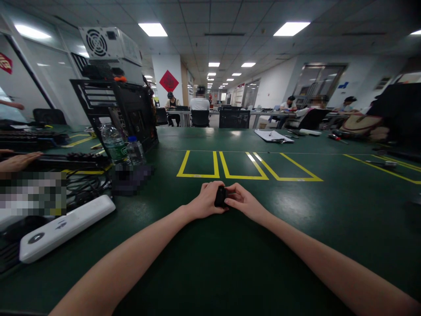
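A small black object [220,197] is between my hands, over the green table [226,263]; its kind is too small to make out. My left hand [205,202] wraps around its left side, fingers over the top and thumb below. From the right, my right hand [243,200] pinches at the object's edge with thumb and fingertips. Just beyond my hands, yellow tape outlines [198,176] mark the tabletop. Parts of the object are covered by my fingers.
On the left stand an open computer case [131,109] with power supplies [110,48] on top, two bottles [113,142], cables and a long white device [67,228]. Another person's hand [21,162] is at far left. A clipboard [272,136] and screwdriver [337,138] lie farther back.
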The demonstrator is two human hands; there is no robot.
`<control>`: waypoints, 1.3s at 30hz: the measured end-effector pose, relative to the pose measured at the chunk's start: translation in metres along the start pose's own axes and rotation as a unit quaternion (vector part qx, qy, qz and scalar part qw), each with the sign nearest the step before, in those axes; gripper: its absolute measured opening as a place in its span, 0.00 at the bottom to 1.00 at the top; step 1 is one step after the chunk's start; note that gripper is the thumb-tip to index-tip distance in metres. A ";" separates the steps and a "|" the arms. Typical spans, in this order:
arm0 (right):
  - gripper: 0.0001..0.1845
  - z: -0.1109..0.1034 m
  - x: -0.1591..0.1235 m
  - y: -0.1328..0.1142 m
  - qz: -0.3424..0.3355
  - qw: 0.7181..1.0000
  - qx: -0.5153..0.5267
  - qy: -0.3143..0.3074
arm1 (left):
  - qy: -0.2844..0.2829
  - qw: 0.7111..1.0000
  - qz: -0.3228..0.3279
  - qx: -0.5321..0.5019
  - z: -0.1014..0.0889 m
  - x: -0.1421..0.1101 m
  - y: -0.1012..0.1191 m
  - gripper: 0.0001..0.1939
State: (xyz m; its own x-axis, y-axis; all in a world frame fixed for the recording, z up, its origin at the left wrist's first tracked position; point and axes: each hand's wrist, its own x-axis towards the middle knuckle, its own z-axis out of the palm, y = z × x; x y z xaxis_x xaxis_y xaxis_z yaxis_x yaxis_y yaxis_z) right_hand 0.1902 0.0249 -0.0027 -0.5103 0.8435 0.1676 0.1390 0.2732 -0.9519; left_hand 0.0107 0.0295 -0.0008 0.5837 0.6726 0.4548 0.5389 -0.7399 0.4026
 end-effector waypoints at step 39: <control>0.13 0.002 0.001 0.001 -0.014 1.000 0.005 0.021 | -0.006 1.000 -0.009 -0.006 -0.001 0.000 0.001 0.28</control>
State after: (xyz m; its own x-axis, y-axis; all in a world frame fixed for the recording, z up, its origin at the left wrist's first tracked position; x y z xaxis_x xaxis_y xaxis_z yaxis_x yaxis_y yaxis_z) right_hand 0.1875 0.0252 -0.0039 -0.4774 0.8546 0.2042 0.1175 0.2924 -0.9491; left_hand 0.0103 0.0289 0.0007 0.5805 0.6862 0.4384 0.5418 -0.7274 0.4211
